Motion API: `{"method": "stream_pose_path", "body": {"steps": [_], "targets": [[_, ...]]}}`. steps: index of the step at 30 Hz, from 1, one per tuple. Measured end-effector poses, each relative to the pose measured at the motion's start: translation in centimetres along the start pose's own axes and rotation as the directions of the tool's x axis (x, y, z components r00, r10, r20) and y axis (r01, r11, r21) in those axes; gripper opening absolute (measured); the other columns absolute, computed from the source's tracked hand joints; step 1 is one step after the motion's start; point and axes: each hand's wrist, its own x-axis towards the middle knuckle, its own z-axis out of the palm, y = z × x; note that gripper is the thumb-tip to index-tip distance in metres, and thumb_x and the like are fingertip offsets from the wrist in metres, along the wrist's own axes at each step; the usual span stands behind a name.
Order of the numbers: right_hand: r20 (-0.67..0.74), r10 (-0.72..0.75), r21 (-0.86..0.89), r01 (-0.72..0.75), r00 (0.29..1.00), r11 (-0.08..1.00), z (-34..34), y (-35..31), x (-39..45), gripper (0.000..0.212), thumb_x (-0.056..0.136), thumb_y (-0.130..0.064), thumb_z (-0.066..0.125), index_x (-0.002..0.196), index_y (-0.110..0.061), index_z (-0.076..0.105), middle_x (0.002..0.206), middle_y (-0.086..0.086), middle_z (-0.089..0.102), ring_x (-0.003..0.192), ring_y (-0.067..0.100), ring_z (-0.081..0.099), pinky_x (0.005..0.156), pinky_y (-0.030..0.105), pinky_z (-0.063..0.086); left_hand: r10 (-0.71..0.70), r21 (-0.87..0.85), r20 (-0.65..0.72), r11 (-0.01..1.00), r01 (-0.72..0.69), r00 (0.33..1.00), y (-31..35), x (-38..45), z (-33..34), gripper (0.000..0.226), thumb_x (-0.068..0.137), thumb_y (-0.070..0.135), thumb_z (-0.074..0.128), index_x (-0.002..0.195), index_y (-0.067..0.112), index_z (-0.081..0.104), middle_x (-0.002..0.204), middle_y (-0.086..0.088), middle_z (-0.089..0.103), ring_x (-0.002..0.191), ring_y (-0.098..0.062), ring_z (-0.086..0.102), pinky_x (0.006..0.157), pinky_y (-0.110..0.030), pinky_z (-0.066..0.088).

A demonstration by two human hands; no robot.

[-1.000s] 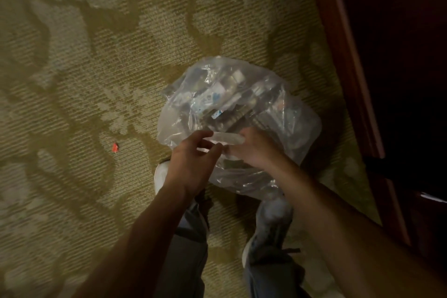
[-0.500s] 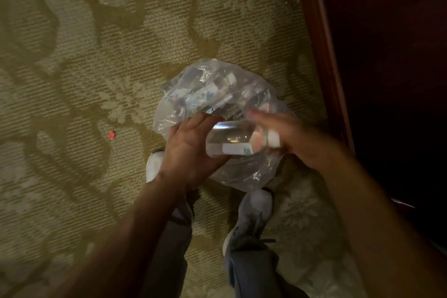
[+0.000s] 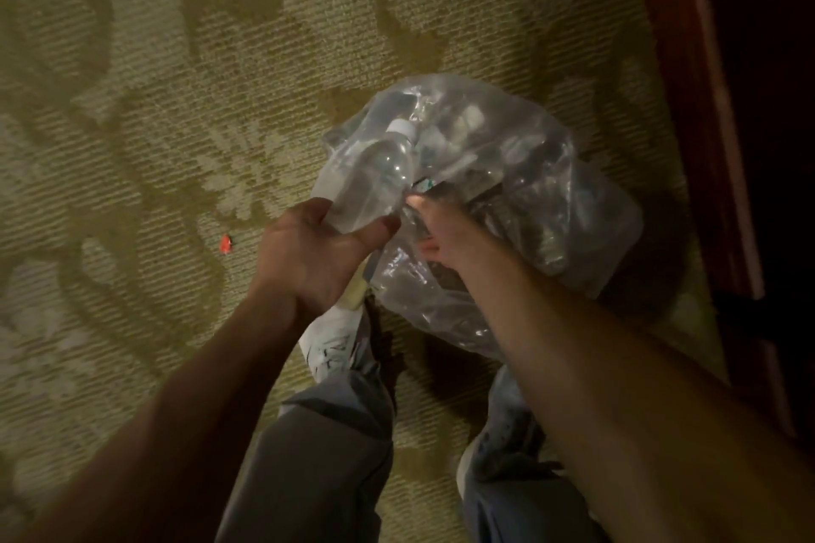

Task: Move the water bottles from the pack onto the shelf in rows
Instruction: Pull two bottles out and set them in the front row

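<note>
A clear plastic pack (image 3: 551, 190) of water bottles lies crumpled on the patterned carpet in front of my feet. My left hand (image 3: 317, 251) is shut on a clear water bottle (image 3: 379, 172) with a white cap, held at its base, cap pointing away from me, over the pack's left side. My right hand (image 3: 445, 234) reaches into the pack's opening, its fingertips buried in the plastic beside the bottle; what it grips is hidden. Other bottles inside the pack show only as dim shapes. The shelf's surface is not visible.
Dark red wooden furniture (image 3: 705, 145) rises along the right edge, close to the pack. A small red scrap (image 3: 226, 243) lies on the carpet (image 3: 176, 101) to the left. My shoes (image 3: 330, 344) and trouser legs stand just below the pack.
The bottle, held sideways between both hands half a second ago, is now in my left hand alone, cap pointing away. My right hand has gone back into the pack.
</note>
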Motion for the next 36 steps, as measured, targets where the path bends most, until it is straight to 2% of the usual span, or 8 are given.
{"method": "stream_pose_path", "body": {"steps": [4,8,10,16,19,25,28,36], "targets": [[-0.058,-0.019,0.333,0.037,0.998,0.942,1.8,0.0,1.4,0.050,0.096,-0.036,0.058,0.137,-0.009,0.053,0.132,0.011,0.061,0.121,0.031,0.060,0.105,0.049,0.049,0.017,0.019,0.007,1.000,-0.017,1.000,0.5,-0.1,0.1,0.044,0.071,0.072,0.068,0.082,0.030,0.062,0.081,0.003,0.072,0.075,-0.018,0.070,0.069,-0.040,0.060],[-0.098,-0.013,0.283,0.041,0.995,0.958,0.6,0.5,0.0,0.045,0.093,-0.038,0.063,0.128,-0.010,0.057,0.111,0.006,0.059,0.101,0.022,0.059,0.105,0.047,0.049,-0.010,-0.056,0.036,0.998,0.012,0.999,1.2,-0.6,0.2,0.043,0.073,0.069,0.069,0.085,0.027,0.066,0.079,0.003,0.073,0.072,-0.016,0.071,0.062,-0.033,0.058],[-0.138,-0.010,0.216,0.040,0.990,0.976,-0.5,0.8,-1.8,0.054,0.085,-0.042,0.068,0.128,-0.011,0.059,0.118,0.006,0.062,0.111,0.023,0.059,0.104,0.046,0.049,-0.054,-0.150,0.035,0.987,0.058,0.998,1.4,-1.2,0.7,0.046,0.075,0.067,0.070,0.091,0.024,0.070,0.080,0.003,0.074,0.074,-0.016,0.072,0.061,-0.030,0.055],[-0.153,-0.023,0.394,0.082,0.988,0.916,-3.3,0.4,-9.6,0.033,0.077,-0.051,0.067,0.097,-0.026,0.064,0.103,0.005,0.069,0.093,0.021,0.066,0.076,0.035,0.059,-0.096,-0.359,0.080,0.926,0.118,0.992,2.1,-5.1,2.2,0.060,0.074,0.067,0.070,0.102,0.014,0.072,0.077,-0.004,0.077,0.070,-0.025,0.075,0.064,-0.036,0.055],[-0.197,0.004,0.450,0.087,0.980,0.889,-3.9,1.2,-14.2,0.039,0.080,-0.051,0.068,0.109,-0.025,0.064,0.105,0.004,0.069,0.093,0.019,0.067,0.065,0.031,0.058,-0.150,-0.388,0.096,0.905,0.176,0.984,3.1,-7.9,1.7,0.063,0.071,0.071,0.069,0.102,0.016,0.071,0.073,-0.004,0.077,0.066,-0.026,0.075,0.064,-0.038,0.059],[-0.110,0.059,0.463,-0.001,0.992,0.886,-6.8,1.9,-26.5,0.051,0.081,-0.048,0.073,0.123,-0.023,0.061,0.114,0.005,0.069,0.102,0.023,0.068,0.071,0.033,0.058,-0.230,-0.527,0.171,0.800,0.286,0.958,7.7,-15.0,-1.8,0.066,0.079,0.064,0.071,0.116,0.010,0.064,0.087,-0.008,0.077,0.065,-0.020,0.075,0.053,-0.028,0.054],[-0.049,0.031,0.441,-0.006,0.998,0.898,-9.0,1.4,-33.7,0.046,0.081,-0.047,0.072,0.116,-0.019,0.065,0.112,0.008,0.070,0.100,0.023,0.068,0.068,0.031,0.058,-0.191,-0.565,0.202,0.779,0.274,0.961,10.6,-19.5,-4.0,0.052,0.078,0.062,0.073,0.101,0.015,0.069,0.080,-0.005,0.079,0.065,-0.020,0.077,0.049,-0.026,0.055],[-0.065,-0.213,0.410,0.221,0.975,0.885,-13.7,-2.9,-51.1,0.025,0.094,-0.039,0.060,0.111,-0.024,0.069,0.113,0.009,0.073,0.092,0.020,0.067,0.069,0.028,0.051,0.020,-0.605,0.236,0.786,0.131,0.972,20.1,-32.4,-8.7,0.059,0.079,0.060,0.071,0.113,0.012,0.072,0.090,-0.009,0.079,0.084,-0.028,0.077,0.079,-0.042,0.062]]}}
